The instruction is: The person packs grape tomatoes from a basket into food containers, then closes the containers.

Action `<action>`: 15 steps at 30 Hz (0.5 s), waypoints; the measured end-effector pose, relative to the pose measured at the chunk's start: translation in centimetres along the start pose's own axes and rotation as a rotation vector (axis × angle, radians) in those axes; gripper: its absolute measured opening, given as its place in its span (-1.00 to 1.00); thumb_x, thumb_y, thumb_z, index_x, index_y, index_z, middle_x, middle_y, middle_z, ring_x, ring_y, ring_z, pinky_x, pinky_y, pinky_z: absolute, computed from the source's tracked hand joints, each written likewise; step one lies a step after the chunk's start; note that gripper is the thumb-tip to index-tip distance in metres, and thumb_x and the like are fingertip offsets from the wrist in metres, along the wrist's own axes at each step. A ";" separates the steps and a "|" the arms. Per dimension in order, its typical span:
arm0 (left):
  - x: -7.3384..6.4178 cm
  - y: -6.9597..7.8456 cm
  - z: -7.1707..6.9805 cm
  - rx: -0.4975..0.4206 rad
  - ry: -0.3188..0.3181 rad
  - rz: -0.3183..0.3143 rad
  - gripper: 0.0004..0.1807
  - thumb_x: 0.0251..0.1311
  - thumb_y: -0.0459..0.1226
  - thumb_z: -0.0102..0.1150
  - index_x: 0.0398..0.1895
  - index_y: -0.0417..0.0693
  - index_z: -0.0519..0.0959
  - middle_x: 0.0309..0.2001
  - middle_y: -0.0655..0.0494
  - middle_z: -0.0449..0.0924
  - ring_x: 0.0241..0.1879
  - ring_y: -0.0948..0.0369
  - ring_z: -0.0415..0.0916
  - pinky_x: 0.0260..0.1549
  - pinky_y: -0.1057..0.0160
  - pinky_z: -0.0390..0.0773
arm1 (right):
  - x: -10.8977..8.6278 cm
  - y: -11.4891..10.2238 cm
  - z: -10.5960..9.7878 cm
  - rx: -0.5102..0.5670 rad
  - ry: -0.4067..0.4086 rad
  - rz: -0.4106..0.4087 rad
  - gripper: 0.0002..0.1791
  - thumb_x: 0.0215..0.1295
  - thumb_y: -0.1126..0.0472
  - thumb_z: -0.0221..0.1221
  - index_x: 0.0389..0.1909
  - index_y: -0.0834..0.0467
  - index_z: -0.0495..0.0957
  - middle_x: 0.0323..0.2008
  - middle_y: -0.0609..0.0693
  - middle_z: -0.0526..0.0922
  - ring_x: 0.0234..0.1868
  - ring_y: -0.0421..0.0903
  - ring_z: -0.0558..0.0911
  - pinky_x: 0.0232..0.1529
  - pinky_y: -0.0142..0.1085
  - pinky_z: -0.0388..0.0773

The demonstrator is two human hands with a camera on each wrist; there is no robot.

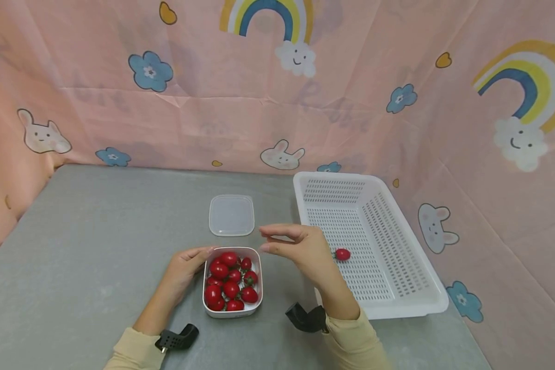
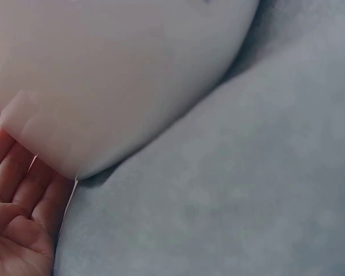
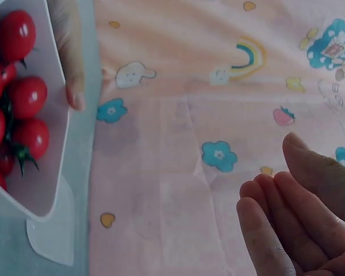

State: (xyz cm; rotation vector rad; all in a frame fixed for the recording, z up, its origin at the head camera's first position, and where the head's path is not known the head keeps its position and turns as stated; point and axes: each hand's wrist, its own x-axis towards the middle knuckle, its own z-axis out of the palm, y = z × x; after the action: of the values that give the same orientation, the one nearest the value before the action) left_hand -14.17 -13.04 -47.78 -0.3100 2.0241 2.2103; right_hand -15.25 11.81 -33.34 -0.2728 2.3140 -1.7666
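A small white square box point(image 1: 233, 314) holds several red cherry tomatoes point(image 1: 231, 289), some with green stems. My left hand point(image 1: 180, 272) rests against the box's left side, its fingertips by the back left corner; the left wrist view shows its fingers point(image 2: 26, 178) lying along the outer wall. Over the table between box and basket hangs my right hand point(image 1: 300, 249), thumb and fingers apart with nothing between them. Behind that hand, one cherry tomato point(image 1: 343, 254) lies on the floor of the white basket point(image 1: 409, 312).
A translucent square lid point(image 1: 232, 216) lies flat on the grey table point(image 1: 106, 246), just behind the box. The slotted basket takes up the right side of the table. A pink patterned cloth point(image 1: 213, 123) hangs along the back and both sides.
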 end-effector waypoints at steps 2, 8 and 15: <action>0.0 0.0 0.0 0.005 0.002 -0.003 -0.67 0.40 -0.23 0.13 0.00 -0.32 0.67 -0.19 0.41 0.74 -0.12 0.55 0.60 -0.04 0.49 0.54 | -0.1 -0.1 -0.7 -0.015 0.017 0.004 -0.65 0.07 0.27 0.45 -0.07 0.19 0.74 -0.05 0.04 0.77 0.01 -0.11 0.73 0.07 -0.23 0.64; 0.0 0.0 0.0 0.001 0.001 -0.004 -0.66 0.40 -0.24 0.12 0.02 -0.36 0.65 -0.23 0.45 0.73 -0.13 0.55 0.60 -0.04 0.49 0.54 | -0.1 -0.2 -2.9 -0.069 0.040 0.006 -0.65 0.10 0.18 0.45 -0.05 0.14 0.74 -0.03 0.00 0.77 0.01 -0.12 0.73 0.11 -0.24 0.60; 0.0 0.0 -0.1 0.008 0.011 -0.011 -0.63 0.40 -0.23 0.13 0.05 -0.40 0.62 -0.23 0.45 0.73 -0.14 0.55 0.60 -0.05 0.49 0.55 | 0.3 0.9 -6.6 -0.122 0.062 0.028 -0.61 0.13 0.14 0.43 -0.01 0.19 0.72 -0.09 -0.13 0.78 0.05 -0.14 0.69 0.04 -0.38 0.55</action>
State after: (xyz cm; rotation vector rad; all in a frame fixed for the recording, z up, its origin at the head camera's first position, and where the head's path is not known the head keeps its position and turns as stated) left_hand -14.19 -13.10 -47.82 -0.3328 2.0306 2.1986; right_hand -17.45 18.02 -32.52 -0.2076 2.4611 -1.6453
